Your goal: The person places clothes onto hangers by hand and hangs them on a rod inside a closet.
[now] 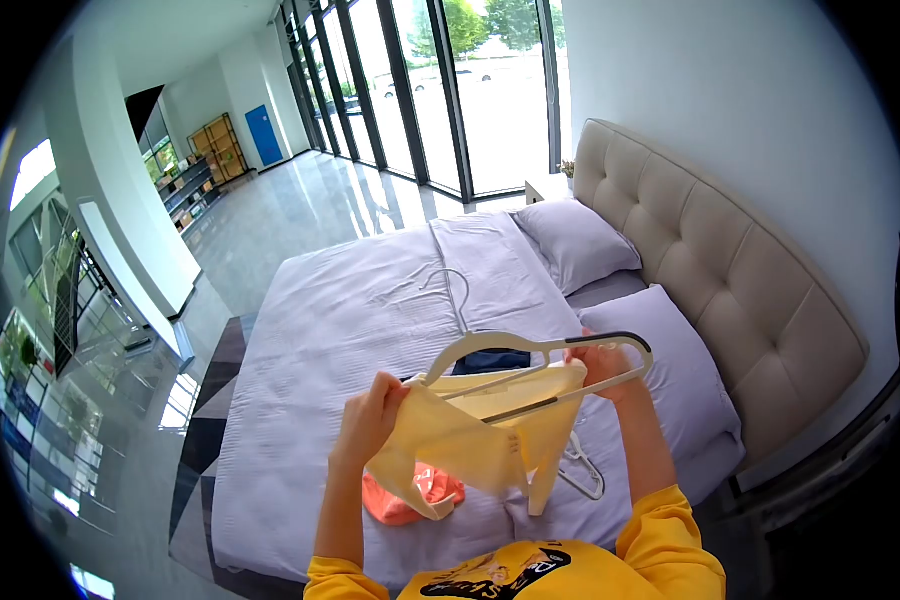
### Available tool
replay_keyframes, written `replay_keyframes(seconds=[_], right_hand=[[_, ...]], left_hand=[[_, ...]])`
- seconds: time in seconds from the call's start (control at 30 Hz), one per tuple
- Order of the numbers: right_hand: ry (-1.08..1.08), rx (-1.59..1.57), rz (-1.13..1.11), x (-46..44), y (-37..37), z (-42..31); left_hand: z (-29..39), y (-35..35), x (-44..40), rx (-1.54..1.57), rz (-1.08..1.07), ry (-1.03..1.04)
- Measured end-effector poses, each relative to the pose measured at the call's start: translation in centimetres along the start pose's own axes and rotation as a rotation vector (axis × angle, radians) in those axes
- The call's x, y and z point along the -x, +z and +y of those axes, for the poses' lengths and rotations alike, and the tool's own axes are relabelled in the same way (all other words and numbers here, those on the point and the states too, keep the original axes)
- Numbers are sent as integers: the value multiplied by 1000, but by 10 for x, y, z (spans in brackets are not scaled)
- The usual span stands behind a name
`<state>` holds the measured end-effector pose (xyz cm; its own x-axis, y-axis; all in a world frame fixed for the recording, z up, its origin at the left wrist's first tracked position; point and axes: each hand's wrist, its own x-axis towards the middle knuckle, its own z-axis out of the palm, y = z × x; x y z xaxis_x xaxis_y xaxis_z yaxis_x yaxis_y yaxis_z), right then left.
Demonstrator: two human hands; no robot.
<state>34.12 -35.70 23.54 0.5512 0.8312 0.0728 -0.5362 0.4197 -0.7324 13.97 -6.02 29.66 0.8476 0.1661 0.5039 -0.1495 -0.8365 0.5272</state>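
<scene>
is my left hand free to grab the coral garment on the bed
Probably not without letting go: your left hand is gripping the yellow long-sleeved top, which partly covers the coral garment in this view.

A wide bed (315, 330) is covered with a pale lilac duvet (300, 420), by which soft creases are shown. The bed is bounded on the right by a beige tufted headboard (710, 230). Two matching pillows are set along that side: a far pillow (582, 246) and a near pillow (660, 365), between which a strip of greyer sheet (608, 291) is exposed. Around the middle, a dark blue cloth (492, 360) is laid, partly hidden. Nearer, a crumpled coral cloth (395, 502) with white marking is placed, and a white hanger (599, 489), also partly covered from view, is seen to its right.
</scene>
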Motion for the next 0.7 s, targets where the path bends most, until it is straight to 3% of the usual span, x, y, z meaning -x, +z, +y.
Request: replay_keyframes(seconds=[0.1, 0.17, 0.23, 0.3, 0.33, 0.4, 0.5, 0.63, 0.7], right_hand=[[67, 95, 45, -8, 3, 10], [-27, 197, 146, -15, -1, 26], [-30, 384, 235, -7, 22, 30], [-36, 412, 183, 3, 47, 30], [-36, 416, 181, 4, 49, 28], [-177, 352, -31, 7, 51, 28], [-345, 149, 60, 0, 63, 25], [-254, 302, 198, -7, 55, 32], [-204, 301, 89, -8, 48, 35]], left_hand=[[1, 10, -1, 65, -25, 25], [-1, 17, 0, 106, -34, 28], [-3, 24, 1, 85, 97, -67], [-5, 22, -1, 100, 140, -97], [-5, 19, -3, 110, 184, -129], [-2, 15, -6, 103, 182, -106], [-1, 14, -6, 93, 168, -79], [0, 11, -6, 106, 113, -101], [1, 12, -7, 109, 107, -101]])
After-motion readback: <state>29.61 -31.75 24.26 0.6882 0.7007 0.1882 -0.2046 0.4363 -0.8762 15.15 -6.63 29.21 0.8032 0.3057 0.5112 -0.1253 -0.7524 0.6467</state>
